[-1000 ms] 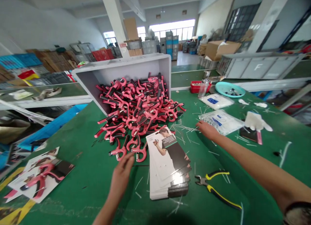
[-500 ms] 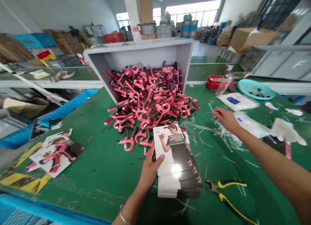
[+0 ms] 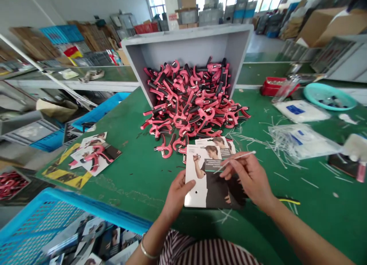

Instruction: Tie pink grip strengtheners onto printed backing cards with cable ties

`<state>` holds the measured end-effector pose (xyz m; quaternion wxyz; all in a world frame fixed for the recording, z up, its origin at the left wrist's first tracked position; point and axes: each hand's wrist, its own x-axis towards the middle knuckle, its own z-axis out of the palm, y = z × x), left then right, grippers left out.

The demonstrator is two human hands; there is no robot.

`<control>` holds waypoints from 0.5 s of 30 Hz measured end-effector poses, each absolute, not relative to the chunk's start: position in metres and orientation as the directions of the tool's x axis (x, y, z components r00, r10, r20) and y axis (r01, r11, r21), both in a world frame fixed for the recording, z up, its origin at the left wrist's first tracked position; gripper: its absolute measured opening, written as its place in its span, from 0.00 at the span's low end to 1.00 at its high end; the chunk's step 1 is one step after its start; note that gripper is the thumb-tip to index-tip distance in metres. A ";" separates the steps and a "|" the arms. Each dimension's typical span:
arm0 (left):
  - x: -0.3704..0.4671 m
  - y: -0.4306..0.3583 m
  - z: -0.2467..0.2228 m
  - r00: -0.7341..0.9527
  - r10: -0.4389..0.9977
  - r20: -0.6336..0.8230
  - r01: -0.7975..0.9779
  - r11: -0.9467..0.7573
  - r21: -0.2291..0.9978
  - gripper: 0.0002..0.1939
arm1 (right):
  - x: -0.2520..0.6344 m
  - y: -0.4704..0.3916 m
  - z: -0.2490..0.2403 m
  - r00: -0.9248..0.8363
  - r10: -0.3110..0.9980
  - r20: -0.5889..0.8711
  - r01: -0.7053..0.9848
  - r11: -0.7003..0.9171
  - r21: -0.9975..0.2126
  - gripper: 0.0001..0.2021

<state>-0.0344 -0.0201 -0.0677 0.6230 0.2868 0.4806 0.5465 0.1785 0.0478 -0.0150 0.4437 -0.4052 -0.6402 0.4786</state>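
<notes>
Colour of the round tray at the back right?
The round tray is light turquoise; the head view, the only one, shows it.

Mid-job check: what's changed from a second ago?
The left hand moved right and took hold of a card by its left edge. The right hand came left from the scattered strips, holding a white strip over it. The pink-and-black tools and grey crate stayed put.

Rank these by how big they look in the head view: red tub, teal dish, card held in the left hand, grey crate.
1. Grey crate
2. Card in the left hand
3. Teal dish
4. Red tub, partly hidden
</notes>
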 end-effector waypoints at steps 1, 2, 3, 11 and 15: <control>-0.037 -0.023 -0.072 -0.063 0.957 -0.284 -0.410 0.235 0.881 0.20 | 0.171 0.044 -0.019 -0.290 0.938 0.189 0.134 0.236 -0.963 0.06; -0.039 -0.026 -0.076 -0.068 0.956 -0.285 -0.413 0.233 0.880 0.20 | 0.164 0.043 -0.023 -0.307 0.932 0.192 0.173 0.253 -0.952 0.06; -0.041 -0.028 -0.079 -0.073 0.955 -0.286 -0.414 0.232 0.880 0.20 | 0.159 0.042 -0.026 -0.322 0.927 0.191 0.204 0.265 -0.943 0.06; -0.052 -0.032 -0.098 -0.161 0.938 -0.308 -0.401 0.223 0.888 0.19 | 0.141 0.047 -0.044 -0.393 0.910 0.131 0.329 0.273 -0.904 0.07; -0.053 -0.022 -0.108 -0.201 0.918 -0.341 -0.492 0.207 0.846 0.18 | 0.133 0.047 -0.052 -0.427 0.897 0.116 0.339 0.277 -0.899 0.07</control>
